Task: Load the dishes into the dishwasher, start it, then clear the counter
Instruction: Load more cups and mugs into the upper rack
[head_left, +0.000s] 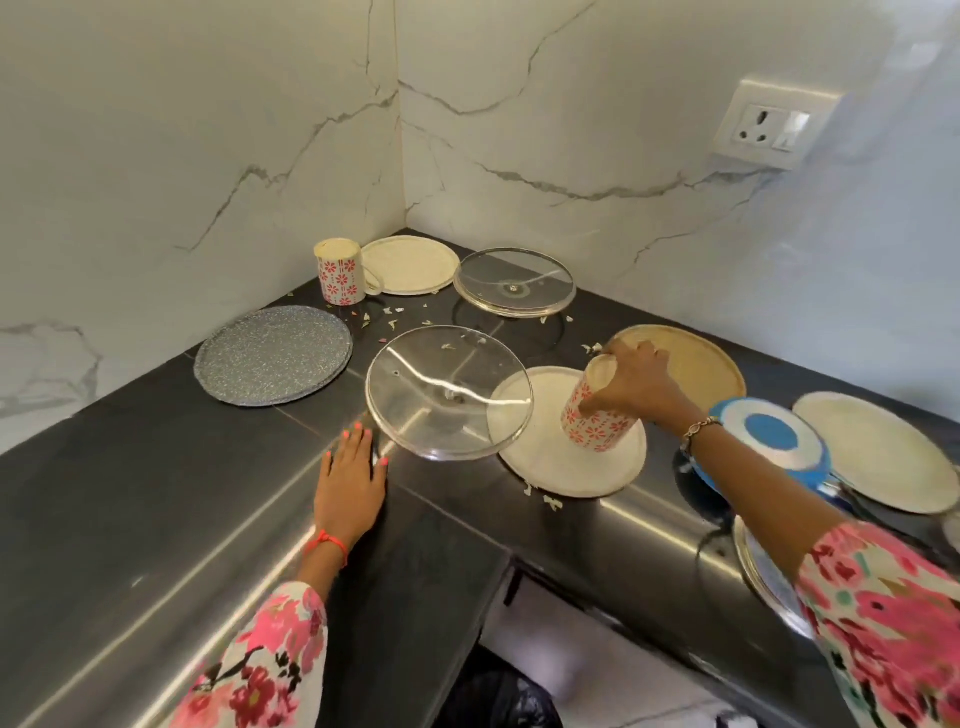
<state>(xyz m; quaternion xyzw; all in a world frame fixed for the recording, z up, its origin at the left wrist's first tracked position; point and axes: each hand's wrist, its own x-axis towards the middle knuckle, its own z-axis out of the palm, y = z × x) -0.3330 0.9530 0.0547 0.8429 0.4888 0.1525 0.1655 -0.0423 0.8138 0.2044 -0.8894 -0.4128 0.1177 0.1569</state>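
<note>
Two hands logged. I see right hand (636, 387), fingers clamped on tilted floral mug (589, 431), cream plate (550, 462) beneath; left hand (353, 483), fingers straight on the surface (156, 493), glass lid (449, 392) just beyond.

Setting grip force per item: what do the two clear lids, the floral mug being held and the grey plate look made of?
Likely glass: near lid and far lid, transparent with sharp glare streaks; clear plastic not excluded. Probably glazed ceramic: mug in the right hand, opaque, printed red flowers. Unclear: grey plate, speckled glittery finish, ceramic or coated metal.
</note>
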